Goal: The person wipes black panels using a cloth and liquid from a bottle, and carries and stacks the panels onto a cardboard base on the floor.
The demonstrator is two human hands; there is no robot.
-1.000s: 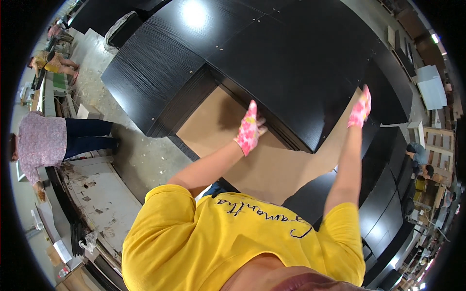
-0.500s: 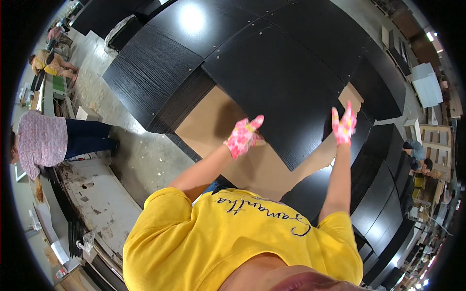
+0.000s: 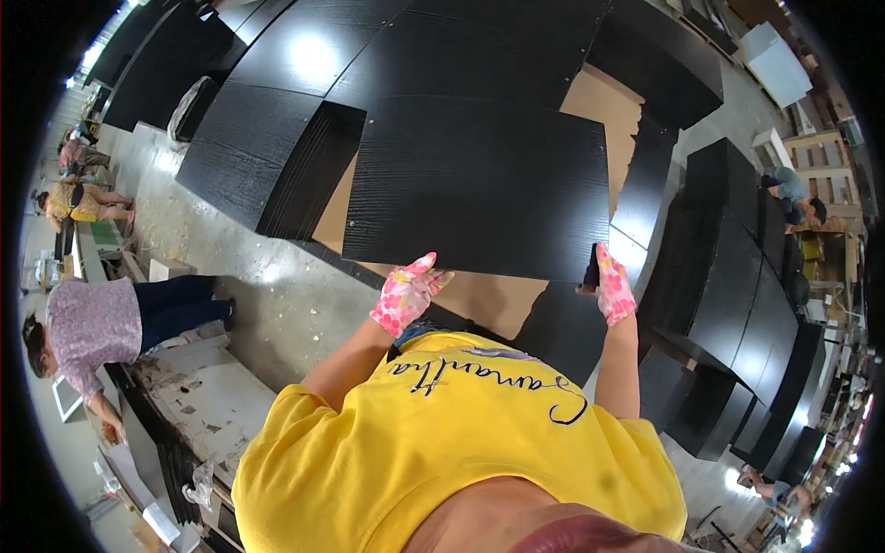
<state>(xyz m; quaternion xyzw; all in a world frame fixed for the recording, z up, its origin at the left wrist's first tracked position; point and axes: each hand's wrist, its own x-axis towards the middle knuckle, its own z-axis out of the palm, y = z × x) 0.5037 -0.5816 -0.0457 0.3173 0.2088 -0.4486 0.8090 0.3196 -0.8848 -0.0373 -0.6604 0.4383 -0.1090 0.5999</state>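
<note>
A wide black wood-grain panel (image 3: 479,184) lies in front of me, its near edge facing my body. My left hand (image 3: 406,293), in a pink-and-white patterned glove, grips that near edge toward its left end, thumb on top. At the near right corner is my right hand (image 3: 616,288), gloved the same way. It holds the panel there, its fingers lying along the side, while its thumb is mostly hidden by something dark. Brown cardboard (image 3: 493,300) shows beneath the panel, partly covered.
Stacked black panels (image 3: 309,170) stand at the left, and more black stacks (image 3: 728,295) rise at the right. A person in a pinkish top (image 3: 97,323) works at a bench on the left. Another person (image 3: 788,195) is at the far right.
My hands have gone from apart and raised to the panel's near edge and corner. The panel now sits squarer to me, and the whole view has turned.
</note>
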